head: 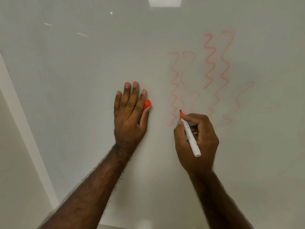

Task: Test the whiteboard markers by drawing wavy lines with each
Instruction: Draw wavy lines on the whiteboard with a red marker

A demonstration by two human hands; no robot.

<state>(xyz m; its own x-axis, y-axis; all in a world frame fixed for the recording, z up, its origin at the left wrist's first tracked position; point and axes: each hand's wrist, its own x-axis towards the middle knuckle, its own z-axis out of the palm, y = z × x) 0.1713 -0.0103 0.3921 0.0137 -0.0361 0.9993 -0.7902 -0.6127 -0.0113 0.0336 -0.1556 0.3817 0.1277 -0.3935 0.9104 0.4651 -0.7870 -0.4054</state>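
My right hand (196,139) grips a white marker (190,137) with a red tip, and the tip touches the whiteboard (82,71) at the foot of a faint red wavy line. Several red wavy lines (209,61) run down the board's right half, some bold, some very pale. My left hand (130,111) lies flat on the board with fingers straight. Its thumb and index finger pinch the marker's red cap (147,104), which is mostly hidden under the hand.
The whiteboard's pale frame edge (24,123) slants down the left side, with plain wall beyond it. A ceiling light is reflected at the board's top (164,2).
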